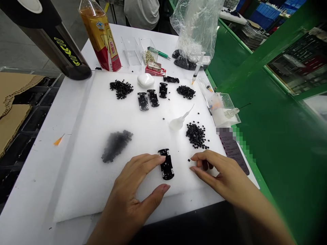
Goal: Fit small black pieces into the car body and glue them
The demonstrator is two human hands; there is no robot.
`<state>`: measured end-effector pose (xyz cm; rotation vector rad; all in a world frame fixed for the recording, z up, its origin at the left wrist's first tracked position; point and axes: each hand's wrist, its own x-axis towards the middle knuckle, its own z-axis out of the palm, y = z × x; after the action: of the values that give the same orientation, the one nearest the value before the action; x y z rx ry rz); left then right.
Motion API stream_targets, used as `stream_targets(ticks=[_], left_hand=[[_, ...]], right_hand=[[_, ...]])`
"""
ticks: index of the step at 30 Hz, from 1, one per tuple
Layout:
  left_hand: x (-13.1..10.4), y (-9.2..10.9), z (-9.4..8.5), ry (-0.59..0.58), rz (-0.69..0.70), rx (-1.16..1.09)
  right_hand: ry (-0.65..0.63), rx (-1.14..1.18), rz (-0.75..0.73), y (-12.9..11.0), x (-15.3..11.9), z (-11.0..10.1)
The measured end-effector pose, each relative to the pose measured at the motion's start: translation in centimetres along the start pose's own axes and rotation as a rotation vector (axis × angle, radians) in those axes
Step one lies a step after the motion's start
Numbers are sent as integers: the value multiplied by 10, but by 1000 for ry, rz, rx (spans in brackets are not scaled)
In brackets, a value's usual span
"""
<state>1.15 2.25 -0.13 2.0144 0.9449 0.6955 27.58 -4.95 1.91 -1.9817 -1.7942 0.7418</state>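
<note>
A black car-chassis-like part point(167, 167) lies on the white foam sheet point(84, 163). My left hand point(139, 183) is spread at its left side, index fingertip over its upper left edge and thumb apart below. To the right, my right hand point(217, 170) has thumb and index finger apart, with nothing visible between them. A small black square point(189, 160) lies by its index fingertip. Beyond that hand is a pile of black squares point(196, 135). Similar black parts point(153, 98) lie farther back, beside a white rounded object point(145, 80). A translucent dropper bottle point(176, 123) rests mid-sheet.
Black piece piles point(121, 89) point(185, 92) and a blurred dark pile point(116, 145) lie on the foam. A dark bottle point(61, 44), drink bottle point(102, 37), plastic bag point(196, 30) and clear box point(223, 110) surround it. A phone point(233, 148) lies right; a person point(141, 13) is behind.
</note>
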Motion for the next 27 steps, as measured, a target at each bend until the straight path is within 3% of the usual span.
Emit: stream_targets(ticks=[12, 19, 27], left_hand=[[6, 0, 5, 34, 129, 63], [6, -1, 8, 54, 186, 101], [4, -2, 9, 76, 205, 119]], right_hand=[[-147, -208, -227, -5, 16, -10], [14, -461, -354, -1, 8, -6], [-36, -121, -267, 11, 10, -16]])
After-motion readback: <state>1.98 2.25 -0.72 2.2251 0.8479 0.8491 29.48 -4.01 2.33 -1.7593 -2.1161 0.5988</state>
